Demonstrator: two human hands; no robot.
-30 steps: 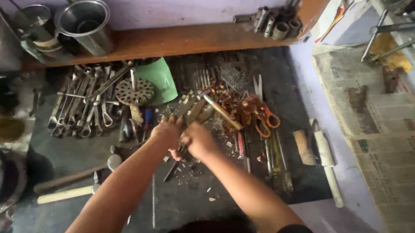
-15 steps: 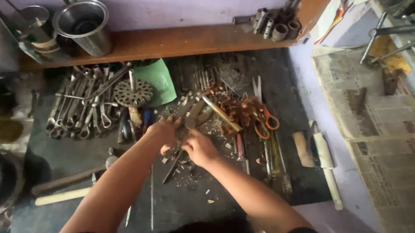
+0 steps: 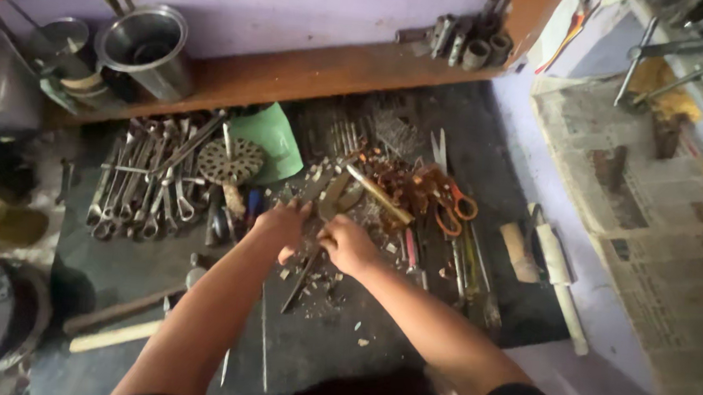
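From the head camera, both hands meet over a dark mat (image 3: 489,150) crowded with tools. The left hand (image 3: 281,227) and right hand (image 3: 348,244) are closed together on a long metal tool (image 3: 305,271) (its exact kind is hard to tell), which slants down between them toward the person. A slip could pinch a finger, or knock it into the spanners (image 3: 139,185) just left.

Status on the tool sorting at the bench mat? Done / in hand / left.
Done: the spanners lie grouped in a row at the mat's left. In hand: left hand and right hand meet over a long dark metal tool amid small chips; the exact grip is unclear. Left: the tangled pile with orange-handled scissors is unsorted.
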